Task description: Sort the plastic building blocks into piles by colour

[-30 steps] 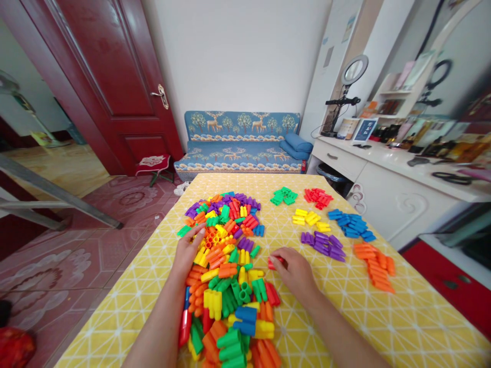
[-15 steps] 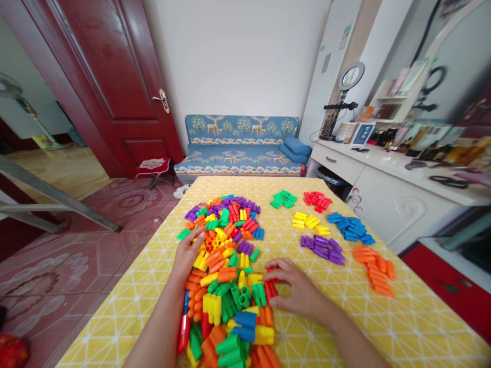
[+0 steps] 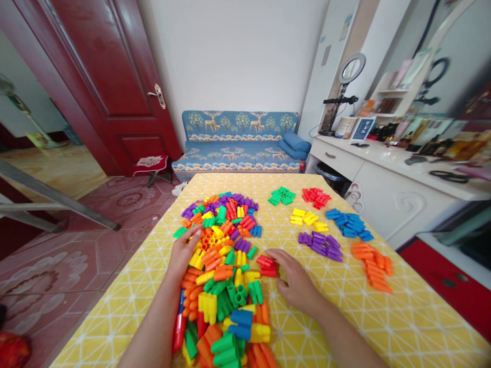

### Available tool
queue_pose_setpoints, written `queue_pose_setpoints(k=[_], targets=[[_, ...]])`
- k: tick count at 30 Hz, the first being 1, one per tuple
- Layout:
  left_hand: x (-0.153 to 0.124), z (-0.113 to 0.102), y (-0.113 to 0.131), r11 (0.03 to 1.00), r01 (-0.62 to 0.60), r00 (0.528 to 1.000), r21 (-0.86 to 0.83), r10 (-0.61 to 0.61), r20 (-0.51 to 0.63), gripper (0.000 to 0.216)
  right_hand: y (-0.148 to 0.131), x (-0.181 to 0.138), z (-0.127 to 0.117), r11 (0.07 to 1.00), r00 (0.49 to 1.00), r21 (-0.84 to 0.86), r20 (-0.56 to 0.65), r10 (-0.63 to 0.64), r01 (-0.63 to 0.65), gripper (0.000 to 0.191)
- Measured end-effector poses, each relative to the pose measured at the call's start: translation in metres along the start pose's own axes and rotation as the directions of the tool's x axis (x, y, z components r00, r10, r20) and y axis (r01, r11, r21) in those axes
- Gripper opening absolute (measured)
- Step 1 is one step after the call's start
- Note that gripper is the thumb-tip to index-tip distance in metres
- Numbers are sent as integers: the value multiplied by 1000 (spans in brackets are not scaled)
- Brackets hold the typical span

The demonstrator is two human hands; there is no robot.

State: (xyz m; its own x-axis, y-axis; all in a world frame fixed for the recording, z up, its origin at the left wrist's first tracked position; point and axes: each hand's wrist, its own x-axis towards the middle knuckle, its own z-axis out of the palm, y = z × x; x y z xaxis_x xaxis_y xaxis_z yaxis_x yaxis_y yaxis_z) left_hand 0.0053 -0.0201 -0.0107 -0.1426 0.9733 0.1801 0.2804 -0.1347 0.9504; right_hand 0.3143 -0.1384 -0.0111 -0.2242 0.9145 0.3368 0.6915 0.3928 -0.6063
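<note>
A long heap of plastic tube-shaped building blocks [image 3: 217, 260] in mixed colours lies on the table, between my forearms. My left hand [image 3: 184, 250] rests along the heap's left edge, its fingers stretched out and touching orange and yellow blocks, holding none. At the heap's right side, my right hand [image 3: 291, 276] curls its fingers and thumb around red blocks [image 3: 267, 266]; part of the grip is hidden. Green blocks [image 3: 256, 292] and a yellow block [image 3: 252, 276] lie just left of that hand.
Sorted groups lie to the right: green [image 3: 281, 195], red [image 3: 315, 198], yellow [image 3: 308, 218], purple [image 3: 321, 245], blue [image 3: 350, 224] and orange [image 3: 372, 266]. They share a yellow patterned tablecloth [image 3: 307, 327]. Beyond stand a blue sofa [image 3: 241, 148] and a white dresser [image 3: 402, 184].
My right hand has shifted slightly up and right, and the red blocks by its fingers have moved away from beside the green ones. My left hand stays on the heap.
</note>
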Motion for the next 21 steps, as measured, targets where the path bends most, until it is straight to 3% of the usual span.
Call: queue_pose_setpoints(k=[6,12,21], targets=[[1,0,-3,1000,-3,1000,19,3,12,58,-3,6,-5,999,1000,-50,6,-12,12,61],[0,-1,1,999,1,1000,36,-1,8,58,-9,11,-5,998,997,-33,63,-52,54,30],[-2,0,4,999,31,1000,15,-31,-1,59,-10,11,-4,977,992,189,-63,108,-94,17]])
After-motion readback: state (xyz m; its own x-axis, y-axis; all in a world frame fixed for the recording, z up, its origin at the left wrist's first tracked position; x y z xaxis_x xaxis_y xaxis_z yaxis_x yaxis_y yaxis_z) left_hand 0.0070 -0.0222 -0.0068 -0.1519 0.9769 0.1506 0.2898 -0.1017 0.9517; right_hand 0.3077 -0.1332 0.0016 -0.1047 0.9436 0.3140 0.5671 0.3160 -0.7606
